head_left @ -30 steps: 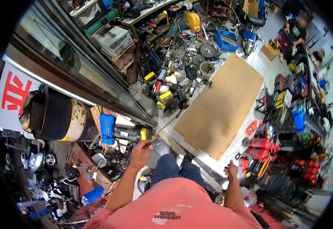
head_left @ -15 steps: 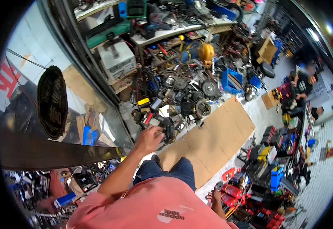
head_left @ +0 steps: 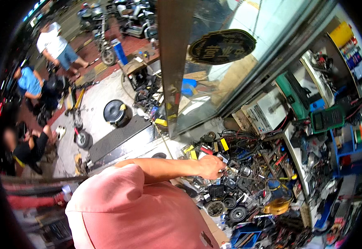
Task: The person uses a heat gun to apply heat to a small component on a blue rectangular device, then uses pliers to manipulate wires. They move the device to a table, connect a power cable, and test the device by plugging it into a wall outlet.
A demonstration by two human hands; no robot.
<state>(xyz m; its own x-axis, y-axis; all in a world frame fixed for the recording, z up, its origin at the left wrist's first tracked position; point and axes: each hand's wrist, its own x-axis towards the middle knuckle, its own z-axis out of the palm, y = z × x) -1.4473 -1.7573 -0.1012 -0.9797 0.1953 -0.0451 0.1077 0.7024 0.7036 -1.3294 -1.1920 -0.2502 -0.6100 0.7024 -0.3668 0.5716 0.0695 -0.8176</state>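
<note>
My left hand (head_left: 212, 167) reaches over a dense heap of used parts on the floor, its fingers curled. Whatever may be in them is hidden. By the fingertips lies a silver cylindrical part (head_left: 245, 171). A yellow box (head_left: 224, 144) and a red box (head_left: 206, 150) sit just beyond the hand. On its near side are a black wheel-shaped part (head_left: 238, 213) and a round container of small pieces (head_left: 215, 208). My right hand is out of view.
A glass door with a dark frame (head_left: 170, 62) and a hanging oval sign (head_left: 222, 46) stands ahead. At right are a white machine (head_left: 268, 114) and a shelf with a green device (head_left: 327, 119). Outside, a black round tub (head_left: 114, 111), scooters (head_left: 135, 18) and several people are visible.
The view has swung left toward the doorway and the street outside. My left hand stays over the heap. My right hand, earlier by a dark round part near red extinguishers, has left the picture.
</note>
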